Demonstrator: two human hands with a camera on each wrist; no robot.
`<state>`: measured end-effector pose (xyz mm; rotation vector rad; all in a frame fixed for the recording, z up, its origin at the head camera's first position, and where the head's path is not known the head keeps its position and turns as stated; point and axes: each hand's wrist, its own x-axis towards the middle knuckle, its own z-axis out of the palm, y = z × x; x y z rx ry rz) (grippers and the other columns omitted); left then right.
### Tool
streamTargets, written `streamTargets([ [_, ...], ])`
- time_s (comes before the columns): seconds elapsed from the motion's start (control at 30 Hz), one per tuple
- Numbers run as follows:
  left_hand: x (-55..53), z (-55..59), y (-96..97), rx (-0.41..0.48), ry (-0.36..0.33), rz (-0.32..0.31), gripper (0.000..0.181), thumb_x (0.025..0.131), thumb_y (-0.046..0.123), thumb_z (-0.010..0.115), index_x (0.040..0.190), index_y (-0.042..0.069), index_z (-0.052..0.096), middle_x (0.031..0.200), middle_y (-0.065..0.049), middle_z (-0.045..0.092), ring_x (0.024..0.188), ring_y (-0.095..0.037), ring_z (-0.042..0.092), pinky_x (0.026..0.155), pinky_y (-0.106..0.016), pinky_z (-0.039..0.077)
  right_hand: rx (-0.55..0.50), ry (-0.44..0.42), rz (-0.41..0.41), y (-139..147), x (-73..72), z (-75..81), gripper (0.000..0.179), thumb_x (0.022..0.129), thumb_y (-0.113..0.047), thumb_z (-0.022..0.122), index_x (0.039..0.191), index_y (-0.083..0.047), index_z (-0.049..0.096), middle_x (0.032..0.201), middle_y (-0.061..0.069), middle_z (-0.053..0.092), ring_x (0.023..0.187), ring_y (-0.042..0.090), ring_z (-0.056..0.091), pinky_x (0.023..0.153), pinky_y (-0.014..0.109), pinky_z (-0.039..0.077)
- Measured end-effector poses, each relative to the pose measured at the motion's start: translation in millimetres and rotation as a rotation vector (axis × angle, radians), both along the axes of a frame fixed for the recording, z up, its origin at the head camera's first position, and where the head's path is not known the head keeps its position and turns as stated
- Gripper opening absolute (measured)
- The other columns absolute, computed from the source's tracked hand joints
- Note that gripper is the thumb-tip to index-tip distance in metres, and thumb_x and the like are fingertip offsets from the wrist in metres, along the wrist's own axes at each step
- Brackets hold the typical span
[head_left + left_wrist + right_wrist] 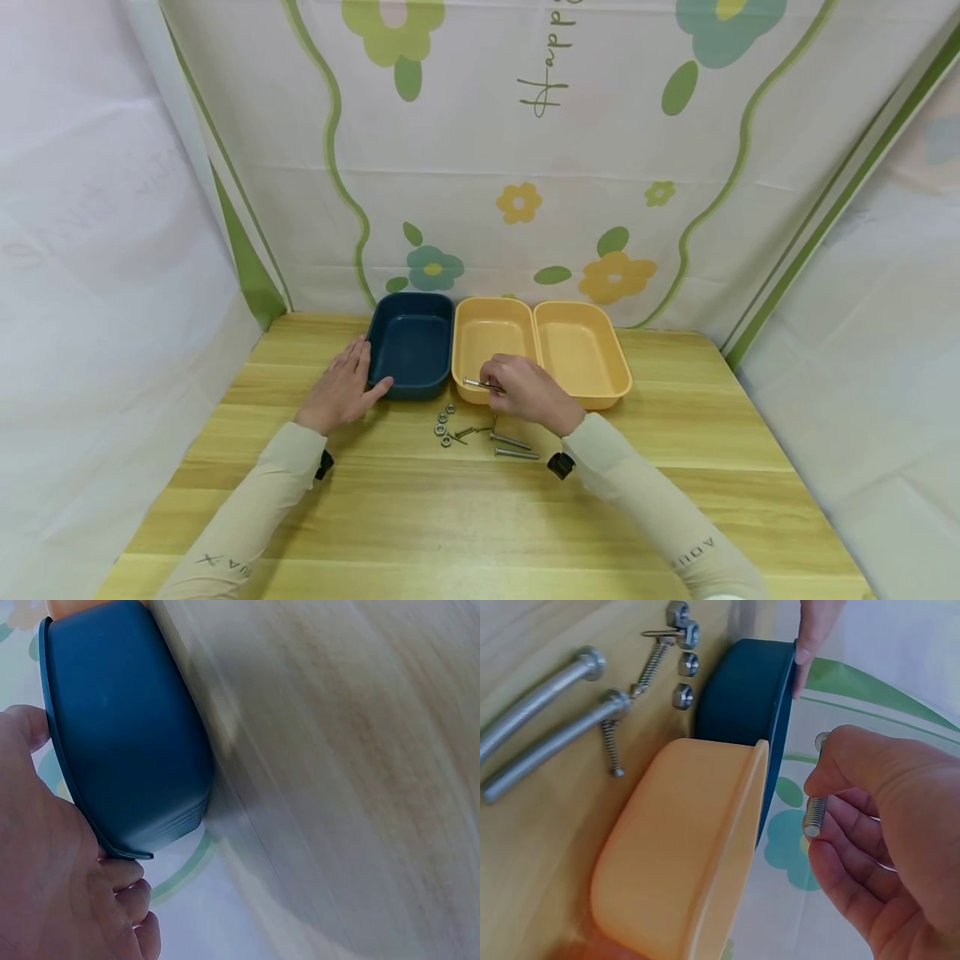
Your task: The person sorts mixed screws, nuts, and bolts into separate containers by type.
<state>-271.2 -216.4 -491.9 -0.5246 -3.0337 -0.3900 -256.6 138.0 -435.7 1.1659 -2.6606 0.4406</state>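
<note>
Containers (pixel 412 354) in blue and yellow line up, a left hand (pixel 341 390) spread against the blue one; a right hand (pixel 528 390) pinches a bolt (pixel 474 382), long axis nearly crosswise, head leftward, near the middle container's (pixel 495 329) front edge.

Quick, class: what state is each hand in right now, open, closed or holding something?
Left hand: open, touching the blue bin.
Right hand: closed, pinching a metal bolt.
</note>
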Motion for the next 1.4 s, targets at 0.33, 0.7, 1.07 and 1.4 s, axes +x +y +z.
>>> streamTargets([
  [0.33,1.0,1.5,-0.4,0.000,-0.012,0.000,0.089,0.110,0.054,0.044,0.162,-0.014,0.018,0.172,-0.033,0.014,0.161,-0.050,0.015,0.130,-0.063,0.019,0.010,-0.046,0.005,-26,-16.7,7.3,0.011,0.088,-0.005,0.077,0.098,-0.007,0.075,0.089,0.002,0.068,0.076,0.013,0.056,0.070,0.024,0.051],
  [0.7,-0.8,0.3,-0.4,-0.006,-0.009,0.004,0.089,0.110,0.053,0.044,0.162,-0.014,0.018,0.172,-0.033,0.014,0.161,-0.050,0.016,0.130,-0.062,0.020,0.037,-0.071,-0.005,-53,-42.4,5.9,0.011,0.089,-0.005,0.079,0.100,-0.005,0.076,0.094,0.004,0.069,0.080,0.016,0.057,0.073,0.028,0.053],
  [1.07,-6.6,0.6,0.7,-0.021,-0.004,-0.002,0.090,0.110,0.055,0.043,0.162,-0.014,0.017,0.173,-0.033,0.015,0.162,-0.049,0.015,0.130,-0.062,0.020,0.090,-0.092,-0.029,-76,-56.3,9.3,0.015,0.093,-0.010,0.079,0.107,-0.008,0.075,0.100,0.005,0.069,0.083,0.016,0.060,0.077,0.027,0.056],
  [1.4,-5.4,-1.1,0.8,-0.024,-0.011,0.001,0.090,0.110,0.055,0.043,0.162,-0.014,0.018,0.173,-0.032,0.015,0.162,-0.048,0.015,0.130,-0.062,0.020,0.055,-0.066,-0.038,-86,-61.7,4.3,0.035,0.103,-0.019,0.070,0.135,-0.005,0.069,0.130,0.010,0.071,0.115,0.023,0.071,0.099,0.032,0.060],
])
